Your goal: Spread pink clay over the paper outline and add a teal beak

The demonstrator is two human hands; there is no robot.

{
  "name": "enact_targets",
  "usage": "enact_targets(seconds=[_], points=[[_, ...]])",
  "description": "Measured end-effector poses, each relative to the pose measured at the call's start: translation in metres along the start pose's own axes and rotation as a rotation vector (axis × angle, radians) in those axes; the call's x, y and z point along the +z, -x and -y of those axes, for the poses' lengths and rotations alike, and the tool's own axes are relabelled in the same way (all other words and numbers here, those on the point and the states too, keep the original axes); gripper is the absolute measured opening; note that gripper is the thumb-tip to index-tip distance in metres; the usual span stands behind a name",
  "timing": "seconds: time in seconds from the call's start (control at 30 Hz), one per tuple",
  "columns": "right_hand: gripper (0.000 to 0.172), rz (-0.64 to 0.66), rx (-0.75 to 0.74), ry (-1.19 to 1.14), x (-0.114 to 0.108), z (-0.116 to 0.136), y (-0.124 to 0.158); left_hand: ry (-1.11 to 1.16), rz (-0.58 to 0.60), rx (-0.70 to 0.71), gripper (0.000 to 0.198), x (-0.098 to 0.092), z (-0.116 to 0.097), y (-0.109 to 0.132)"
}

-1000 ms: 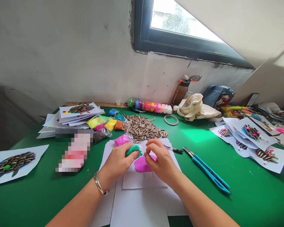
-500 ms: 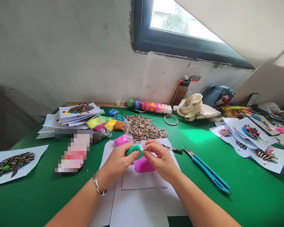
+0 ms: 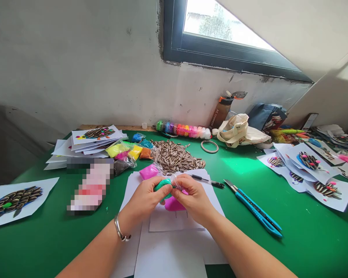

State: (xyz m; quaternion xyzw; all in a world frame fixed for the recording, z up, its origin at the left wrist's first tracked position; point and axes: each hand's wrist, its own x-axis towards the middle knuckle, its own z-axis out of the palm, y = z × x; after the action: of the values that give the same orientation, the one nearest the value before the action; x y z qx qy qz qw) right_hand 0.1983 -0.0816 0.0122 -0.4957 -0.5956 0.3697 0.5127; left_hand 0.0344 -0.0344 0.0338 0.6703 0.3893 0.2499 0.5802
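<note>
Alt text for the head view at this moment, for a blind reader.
Left hand and right hand pinch a green clay lump together above a pink clay shape on white paper. Sunflower seeds lie behind, a blue utility knife to the right, on a green table.

Green table, cluttered.
Centre: white sheets; seeds heaped behind; pen and blue knife to the right.
Left: clay bags, paper stack, seed picture near the edge.
Back, by the wall: clay pots in a row, ring, bottle, cloth bag.
Right: overlapping pictures.
</note>
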Motion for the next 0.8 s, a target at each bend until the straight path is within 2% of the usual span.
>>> enact_targets(seconds=[0.07, 0.2, 0.37, 0.6, 0.67, 0.8], points=[[0.015, 0.027, 0.007, 0.034, -0.001, 0.002, 0.0, -0.018, 0.006, 0.007, 0.033, -0.001, -0.001, 0.001], [0.011, 0.068, 0.019, 0.129, -0.003, 0.005, 0.002, -0.028, 0.021, 0.0, 0.033, -0.002, -0.003, 0.001], [0.014, 0.069, 0.054, 0.179, -0.005, 0.004, 0.002, -0.018, 0.026, 0.002, 0.031, -0.001, -0.005, 0.0], [0.009, 0.055, 0.123, 0.057, -0.01, 0.0, 0.002, -0.007, -0.017, -0.035, 0.033, -0.009, 0.0, -0.003], [0.009, 0.054, 0.139, 0.036, -0.011, -0.002, 0.002, 0.002, -0.002, -0.035, 0.033, -0.009, 0.001, -0.002], [0.013, 0.106, 0.263, -0.038, -0.011, -0.005, 0.002, -0.033, 0.049, -0.023, 0.03, -0.007, 0.0, 0.0]])
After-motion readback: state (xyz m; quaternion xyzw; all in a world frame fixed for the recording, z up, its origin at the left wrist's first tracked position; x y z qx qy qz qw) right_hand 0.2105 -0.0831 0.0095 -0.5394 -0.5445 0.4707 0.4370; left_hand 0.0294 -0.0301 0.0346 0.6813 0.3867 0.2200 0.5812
